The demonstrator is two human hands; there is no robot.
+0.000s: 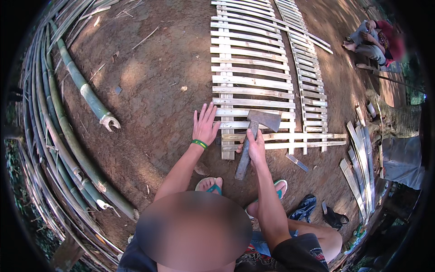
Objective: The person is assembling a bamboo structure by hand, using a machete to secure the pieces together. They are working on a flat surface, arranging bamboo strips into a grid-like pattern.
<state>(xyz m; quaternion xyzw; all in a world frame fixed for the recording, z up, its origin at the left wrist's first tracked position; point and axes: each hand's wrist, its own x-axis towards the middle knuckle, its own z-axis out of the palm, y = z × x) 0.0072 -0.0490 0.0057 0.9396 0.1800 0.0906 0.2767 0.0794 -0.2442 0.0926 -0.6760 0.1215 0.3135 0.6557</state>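
Observation:
My right hand (256,147) is wrapped round the handle of an axe (265,120), whose dark metal head lies over the lower slats of a bamboo slat panel (253,82). The handle slants down toward my feet. My left hand (206,124) is spread flat, fingers pointing away from me, at the panel's left edge by the ends of the slats. Pale split bamboo strips cross the panel's upright strips at close spacing. Two longer strips (312,136) reach right across a second, narrower slat panel (312,97).
Long bamboo poles (59,118) are piled along the left, with a cut green pole (86,90) beside them. Split strips (360,167) lie at right near a dark bag (335,218). A blade (297,162) rests on the soil. Another person (376,43) sits at far right.

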